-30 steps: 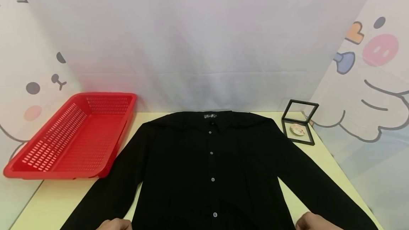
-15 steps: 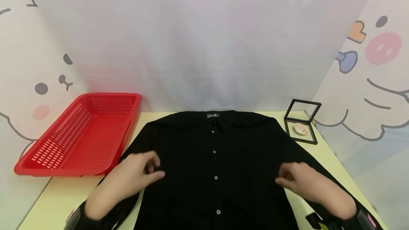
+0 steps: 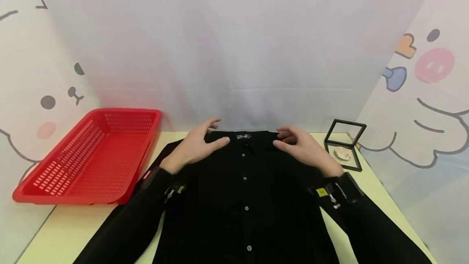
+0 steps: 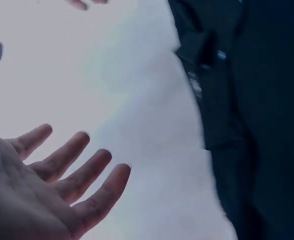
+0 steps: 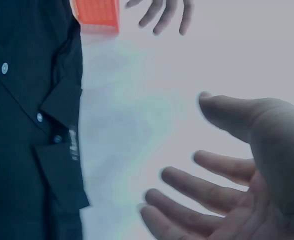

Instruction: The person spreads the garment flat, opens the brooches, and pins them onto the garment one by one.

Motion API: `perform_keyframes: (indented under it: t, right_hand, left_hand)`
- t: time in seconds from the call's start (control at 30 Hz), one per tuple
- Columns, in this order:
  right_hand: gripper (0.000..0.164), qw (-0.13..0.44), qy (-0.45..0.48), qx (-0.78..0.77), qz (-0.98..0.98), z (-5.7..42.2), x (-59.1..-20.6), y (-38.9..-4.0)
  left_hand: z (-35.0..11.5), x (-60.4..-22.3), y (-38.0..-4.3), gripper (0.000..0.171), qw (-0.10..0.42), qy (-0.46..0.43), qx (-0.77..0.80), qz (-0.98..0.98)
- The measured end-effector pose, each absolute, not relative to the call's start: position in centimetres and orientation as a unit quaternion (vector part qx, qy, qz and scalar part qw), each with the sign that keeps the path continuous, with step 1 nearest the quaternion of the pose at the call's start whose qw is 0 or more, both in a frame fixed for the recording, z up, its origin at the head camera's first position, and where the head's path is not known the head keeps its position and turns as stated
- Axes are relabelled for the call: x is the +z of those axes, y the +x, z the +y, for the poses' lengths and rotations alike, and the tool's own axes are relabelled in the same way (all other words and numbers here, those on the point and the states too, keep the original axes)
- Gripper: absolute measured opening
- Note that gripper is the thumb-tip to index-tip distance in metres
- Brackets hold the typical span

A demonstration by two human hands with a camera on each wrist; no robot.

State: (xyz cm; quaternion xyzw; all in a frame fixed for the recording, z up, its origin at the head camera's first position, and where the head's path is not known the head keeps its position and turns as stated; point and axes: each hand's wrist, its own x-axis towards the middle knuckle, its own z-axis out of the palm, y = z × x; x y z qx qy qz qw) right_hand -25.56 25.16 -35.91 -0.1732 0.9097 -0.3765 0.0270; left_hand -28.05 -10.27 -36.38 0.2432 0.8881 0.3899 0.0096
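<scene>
A black button-up shirt lies spread front side up on the table, its collar toward the back wall. Above its left shoulder area in the head view is my left hand, fingers spread and relaxed, holding nothing. My right hand hovers over the opposite shoulder, its fingers loosely bent with nothing in them. The wrist views show the palms and separated fingers of each hand, apart from the cloth. Both forearms hide parts of the shirt's sleeves.
On the left side of the pale yellow table stands a red perforated plastic basket. A black hinged frame with a small round pale item stands at the back right. White curtain-like walls enclose the table.
Both hands have come up from the front edge of the view, forward over the shirt toward its collar, and the fingers have spread. The shirt has kept its place.
</scene>
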Motion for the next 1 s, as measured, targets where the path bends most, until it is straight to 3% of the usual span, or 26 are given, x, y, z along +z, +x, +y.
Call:
perform_keyframes:
  t: [0.3,0.47,0.7,0.83,0.93,1.0]
  right_hand:
    - [0.082,0.026,-0.093,-0.414,0.905,24.5,-42.6,-32.7]
    - [0.081,0.057,-0.048,-0.407,0.91,24.3,-45.6,-34.8]
    - [0.064,0.067,-0.037,-0.405,0.911,24.0,-48.7,-37.0]
    - [0.066,0.03,-0.075,-0.396,0.915,26.5,-53.6,-40.5]
    - [0.062,0.013,-0.077,-0.403,0.912,26.1,-53.1,-40.5]
    - [0.055,0.01,-0.064,-0.416,0.907,24.8,-50.4,-38.9]
  left_hand:
    - [-9.2,-41.9,-34.1,0.078,0.12,0.141,0.555,0.811]
    - [-9.4,-44.6,-35.3,0.068,0.162,0.096,0.574,0.797]
    - [-9.8,-47.0,-36.4,0.055,0.127,0.137,0.507,0.841]
    - [-9.4,-47.0,-36.8,0.057,0.102,0.15,0.483,0.856]
    - [-9.4,-46.8,-37.0,0.05,0.081,0.142,0.476,0.864]
    - [-9.4,-46.6,-37.5,0.044,0.055,0.145,0.478,0.865]
